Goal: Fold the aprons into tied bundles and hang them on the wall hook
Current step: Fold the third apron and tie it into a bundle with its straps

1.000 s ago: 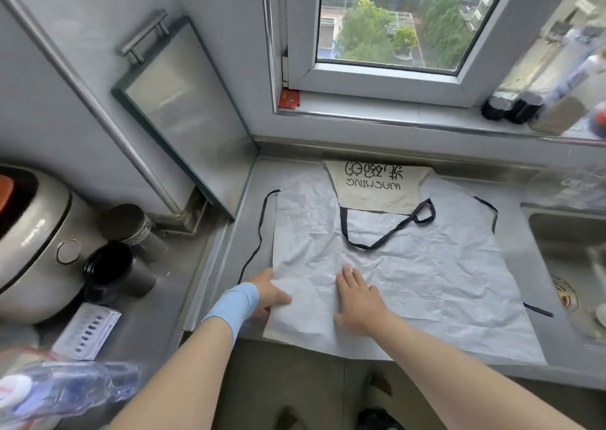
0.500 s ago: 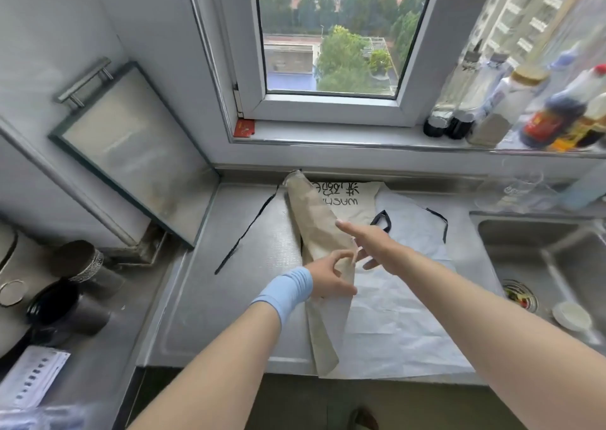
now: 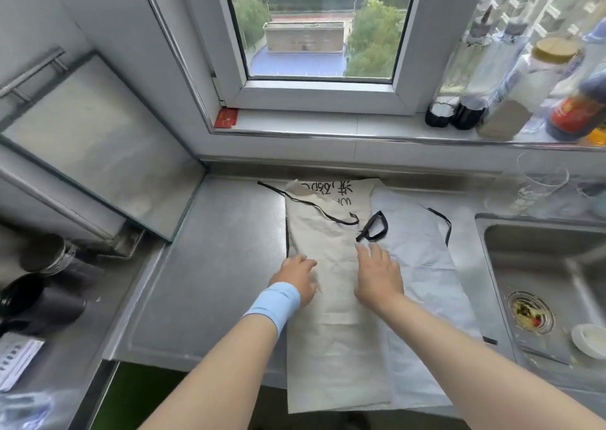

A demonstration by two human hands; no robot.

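Note:
A white apron [image 3: 423, 265] with black straps lies on the steel counter [image 3: 210, 285]. Its left side is folded over the middle and shows a beige underside [image 3: 331, 337]. A black tie [image 3: 314, 205] trails across the folded flap, and the neck loop [image 3: 375, 226] lies beside it. My left hand [image 3: 298, 277], with a blue wristband, rests flat on the flap's left edge. My right hand [image 3: 377, 273] presses flat on the flap's right edge. The apron's bottom hangs over the counter's front edge. No wall hook is in view.
A sink [image 3: 551, 282] with a strainer and a small white dish lies to the right. Bottles and jars [image 3: 511, 95] line the windowsill. A glass-fronted board [image 3: 98, 144] leans at the left, with dark cups [image 3: 42, 285] below it.
The left flap, held lifted half a second ago, now lies flat over the apron's middle. Both hands have come down and press on it.

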